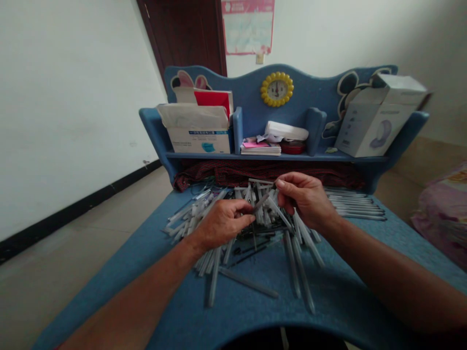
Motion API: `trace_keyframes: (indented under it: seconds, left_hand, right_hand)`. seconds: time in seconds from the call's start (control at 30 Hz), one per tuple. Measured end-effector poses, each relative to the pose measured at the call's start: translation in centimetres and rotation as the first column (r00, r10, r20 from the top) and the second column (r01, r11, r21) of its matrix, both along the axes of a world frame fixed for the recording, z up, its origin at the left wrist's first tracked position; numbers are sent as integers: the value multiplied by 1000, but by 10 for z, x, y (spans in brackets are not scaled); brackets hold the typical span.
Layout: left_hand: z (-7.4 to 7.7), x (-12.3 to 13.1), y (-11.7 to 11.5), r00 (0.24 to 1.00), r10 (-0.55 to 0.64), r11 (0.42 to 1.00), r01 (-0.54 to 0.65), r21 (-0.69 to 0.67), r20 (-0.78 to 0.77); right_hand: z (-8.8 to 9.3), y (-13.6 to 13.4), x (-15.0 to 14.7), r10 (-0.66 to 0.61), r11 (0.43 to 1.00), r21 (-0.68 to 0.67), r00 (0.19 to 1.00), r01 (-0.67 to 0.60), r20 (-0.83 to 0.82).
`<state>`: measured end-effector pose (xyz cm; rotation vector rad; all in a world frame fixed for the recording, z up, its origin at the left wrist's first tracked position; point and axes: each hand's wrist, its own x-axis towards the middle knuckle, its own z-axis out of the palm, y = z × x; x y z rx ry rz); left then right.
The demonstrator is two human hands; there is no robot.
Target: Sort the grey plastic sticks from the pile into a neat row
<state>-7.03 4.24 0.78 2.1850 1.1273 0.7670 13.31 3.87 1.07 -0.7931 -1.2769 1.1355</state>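
Note:
Above a pile of translucent pen barrels (189,218) on the blue desk, both my hands share one slim pen. My left hand (226,221) pinches its lower left end between thumb and fingers. The fingertips of my right hand (305,197) close on the dark upper right end of the same pen (261,201). The pen is tilted, rising to the right. Beneath my hands lie loose dark thin pieces (251,253), too blurred to name surely. A row of pens with dark tips (359,206) lies right of my right hand.
At the desk's back stands a blue shelf (237,131) with a mask box (199,138), a yellow flower-shaped clock (277,89) and a white box (377,119). Checked dark red cloth (233,172) is tucked under it. Single barrels (250,283) lie near the front edge.

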Motion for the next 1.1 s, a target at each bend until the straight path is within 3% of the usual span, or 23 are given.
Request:
trace_keyframes:
  seconds: [0.63,0.83,0.97,1.1]
  left_hand:
    - [-1,4,-7,978,-16,957,75,-279,206]
    - [0,3,-7,963,-34,915,138,-380,268]
    - [2,1,-6,961,-59,874,180,-452,269]
    - [1,-1,-5,975,-95,863,182,-471,203]
  right_hand:
    - [-7,-5,-9,66,996,-61,997,-67,-33]
    - [-9,-3,-8,76,996,-41,997,-77,-12]
    - [-3,-2,2,148,989,-11,979,-148,141]
    - [7,0,19,234,972,-57,895,-230,380]
